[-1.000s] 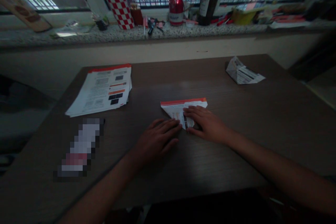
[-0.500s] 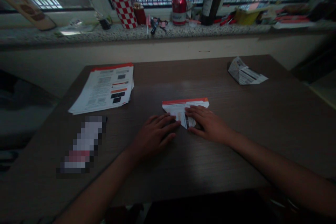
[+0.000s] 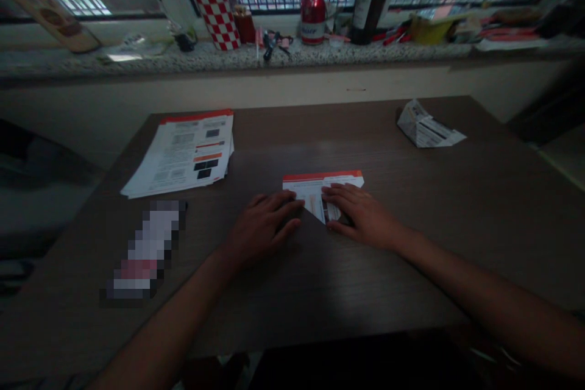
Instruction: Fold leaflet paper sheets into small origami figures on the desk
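A folded sheet of printed paper (image 3: 314, 200) lies on the brown table, its red strip along the far edge and a point toward me. My right hand (image 3: 365, 214) rests flat on the paper's right part, fingers stretched and covering some of the print. At the left slanted edge is my left hand (image 3: 267, 222), palm down with fingers apart, the fingertips at the paper's border. Neither hand is closed around anything.
A stack of printed sheets (image 3: 187, 152) lies at the back left, with a blurred-out phone-like object (image 3: 148, 250) nearer me. A folded paper shape (image 3: 427, 128) sits at the back right. Bottles, a red can-like jug (image 3: 313, 17) and small items line the stone windowsill (image 3: 219, 62).
My left hand has slid a little to the left along the paper's edge, uncovering more of it. My right hand and the paper have stayed in place.
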### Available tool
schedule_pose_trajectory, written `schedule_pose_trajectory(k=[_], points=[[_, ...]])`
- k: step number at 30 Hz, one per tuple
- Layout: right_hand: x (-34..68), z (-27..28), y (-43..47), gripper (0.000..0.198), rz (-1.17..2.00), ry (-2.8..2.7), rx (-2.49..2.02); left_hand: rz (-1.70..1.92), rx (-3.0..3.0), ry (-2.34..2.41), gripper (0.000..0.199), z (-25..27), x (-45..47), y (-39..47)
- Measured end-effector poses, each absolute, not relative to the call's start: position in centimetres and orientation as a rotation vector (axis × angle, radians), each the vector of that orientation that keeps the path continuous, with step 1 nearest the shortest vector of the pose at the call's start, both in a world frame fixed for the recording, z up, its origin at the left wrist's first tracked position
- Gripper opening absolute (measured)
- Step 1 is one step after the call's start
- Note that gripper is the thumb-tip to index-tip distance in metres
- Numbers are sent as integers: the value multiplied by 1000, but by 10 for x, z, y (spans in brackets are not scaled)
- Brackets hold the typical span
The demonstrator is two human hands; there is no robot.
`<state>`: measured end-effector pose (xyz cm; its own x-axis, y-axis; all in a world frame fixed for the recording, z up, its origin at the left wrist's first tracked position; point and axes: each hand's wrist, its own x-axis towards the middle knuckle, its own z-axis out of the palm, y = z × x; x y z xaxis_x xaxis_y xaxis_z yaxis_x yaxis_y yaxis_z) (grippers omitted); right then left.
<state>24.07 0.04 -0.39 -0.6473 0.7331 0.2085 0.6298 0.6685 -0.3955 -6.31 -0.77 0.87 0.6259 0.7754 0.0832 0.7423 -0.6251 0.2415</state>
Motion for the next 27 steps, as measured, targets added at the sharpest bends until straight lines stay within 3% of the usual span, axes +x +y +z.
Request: schedule_pose_trajectory(k=[27], points=[[243, -11, 3, 64, 382, -2511, -1073, 290, 2698, 1250, 52, -2, -67, -10]])
